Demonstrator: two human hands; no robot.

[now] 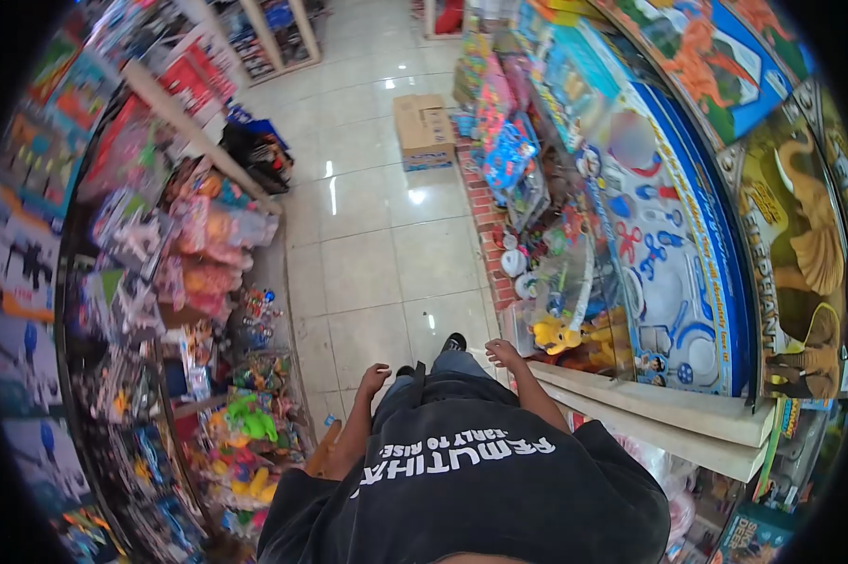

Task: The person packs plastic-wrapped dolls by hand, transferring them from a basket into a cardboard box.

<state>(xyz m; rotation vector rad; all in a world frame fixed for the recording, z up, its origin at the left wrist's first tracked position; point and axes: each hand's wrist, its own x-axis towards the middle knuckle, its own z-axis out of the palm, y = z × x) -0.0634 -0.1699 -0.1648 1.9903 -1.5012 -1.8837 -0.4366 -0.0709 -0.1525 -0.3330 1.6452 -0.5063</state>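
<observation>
My left hand [376, 378] hangs in front of my body on the left, above the tiled floor, with its fingers loosely bent and nothing seen in them. On the other side, my right hand [506, 354] is held out near the shelf edge, fingers apart and holding nothing. Closest to it is a yellow toy figure [556, 334] on the right-hand display. Green and yellow plastic toys [252, 418] lie on the low shelf to the left of my left hand. Below my hands show my black shirt [480, 470] and one dark shoe [455, 342].
A tiled aisle [358, 263] runs ahead between toy shelves. A cardboard box [424, 132] stands on the floor beside the right-hand brick ledge [480, 226]. Bagged pink dolls [212, 235] crowd the left shelf. A boxed doctor-style toy set [668, 254] and an elephant box [800, 244] stand right.
</observation>
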